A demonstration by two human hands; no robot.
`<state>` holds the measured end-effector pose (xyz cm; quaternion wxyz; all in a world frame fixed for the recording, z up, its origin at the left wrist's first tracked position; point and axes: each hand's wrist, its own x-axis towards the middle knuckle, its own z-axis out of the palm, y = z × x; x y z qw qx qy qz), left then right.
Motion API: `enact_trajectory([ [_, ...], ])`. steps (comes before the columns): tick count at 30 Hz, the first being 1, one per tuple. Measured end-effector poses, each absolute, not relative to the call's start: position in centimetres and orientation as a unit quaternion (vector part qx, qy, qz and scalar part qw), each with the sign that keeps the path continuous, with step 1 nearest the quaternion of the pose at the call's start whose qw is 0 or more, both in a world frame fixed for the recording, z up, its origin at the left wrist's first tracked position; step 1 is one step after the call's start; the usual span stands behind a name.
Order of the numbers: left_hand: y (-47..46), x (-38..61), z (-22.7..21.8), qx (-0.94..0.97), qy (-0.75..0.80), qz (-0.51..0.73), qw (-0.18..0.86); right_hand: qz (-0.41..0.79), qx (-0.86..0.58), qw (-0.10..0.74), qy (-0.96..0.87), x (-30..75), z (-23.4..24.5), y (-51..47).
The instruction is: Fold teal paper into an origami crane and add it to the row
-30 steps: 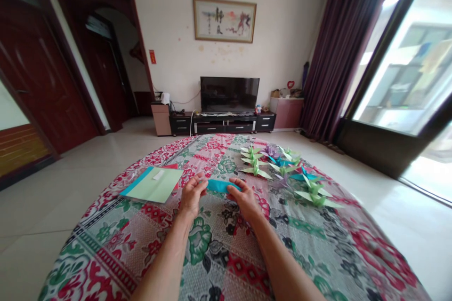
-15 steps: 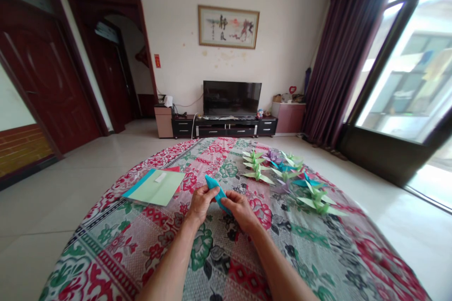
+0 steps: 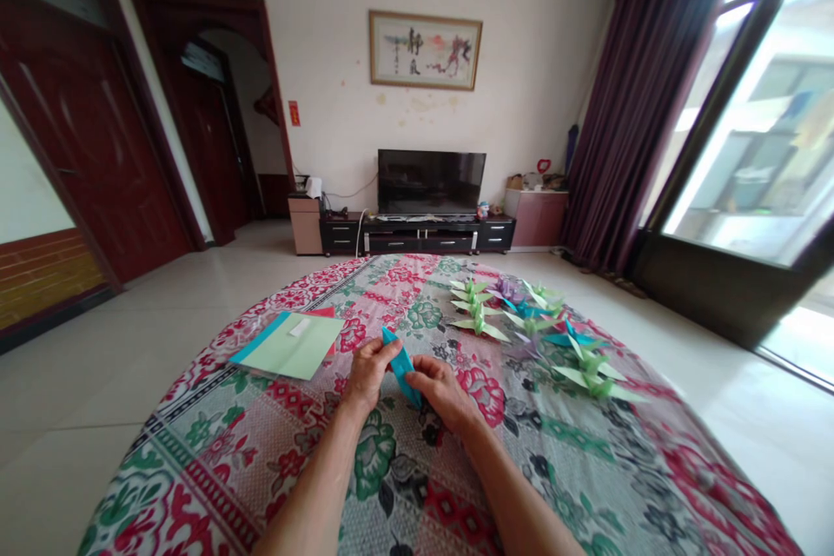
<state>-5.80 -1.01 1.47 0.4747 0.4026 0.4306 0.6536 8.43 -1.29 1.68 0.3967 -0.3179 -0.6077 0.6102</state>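
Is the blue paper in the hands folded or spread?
Folded: the blue paper is a narrow, pointed strip, held between the left hand and right hand.

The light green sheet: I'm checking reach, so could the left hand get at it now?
Probably yes: nothing stands between the left hand and the light green sheet, with only a white slip on top, though that hand holds folded blue paper.
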Motion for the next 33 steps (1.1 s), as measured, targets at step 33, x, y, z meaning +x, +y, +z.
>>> enact_trajectory([
  [33, -2.1, -4.6, 2.5, 0.519, 0.47, 0.671, 0.245, 0.575, -0.341, 0.539, -0.512, 7.3, -0.2, -0.4],
])
